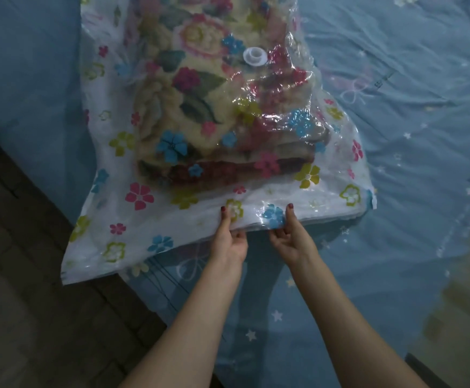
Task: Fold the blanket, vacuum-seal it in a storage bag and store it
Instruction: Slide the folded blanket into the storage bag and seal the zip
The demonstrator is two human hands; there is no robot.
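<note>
A folded floral blanket (189,88) lies inside a clear storage bag (133,219) printed with coloured flowers. The bag rests on the bed, its near left corner hanging past the bed's edge. A white round valve (254,56) sits on the bag's top. My left hand (228,236) pinches the bag's near edge, thumb on top and fingers under it. My right hand (288,233) pinches the same edge a little to the right. A small blue slider clip (371,198) sits at the right end of that edge.
The bed carries a blue sheet (396,135) with stars and bows. A dark wooden floor (27,303) lies to the left, below the bed's edge. A blurred yellowish shape (463,289) shows at the right border.
</note>
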